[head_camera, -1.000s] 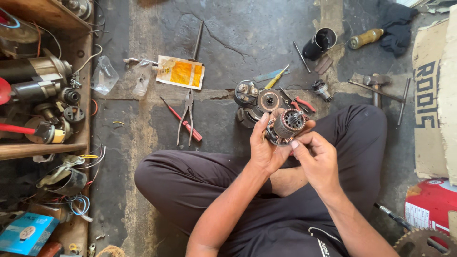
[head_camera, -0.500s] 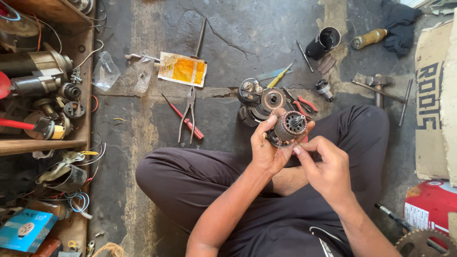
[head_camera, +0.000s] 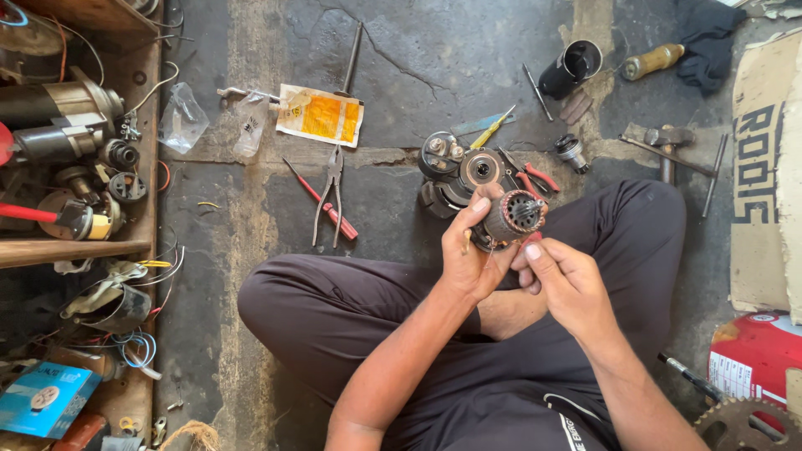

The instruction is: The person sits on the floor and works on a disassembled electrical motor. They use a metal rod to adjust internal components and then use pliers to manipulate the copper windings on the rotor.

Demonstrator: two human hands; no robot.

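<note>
I sit cross-legged on a concrete floor. My left hand grips a small motor armature, a metal cylinder with copper windings and a toothed shaft end pointing up. My right hand rests against its lower right side, thumb and fingertips touching the part. Just beyond the hands lie round motor housing parts on the floor. Pliers and a red-handled screwdriver lie to the left of them.
A wooden shelf at left holds motors, wires and spare parts. On the floor: an orange-and-white packet, a black cup, a hammer, red-handled pliers, cardboard, a red can, a gear.
Both hands have kept hold of the armature, turning it slightly; my right hand has shifted a little lower and its fingers have closed in under the part.
</note>
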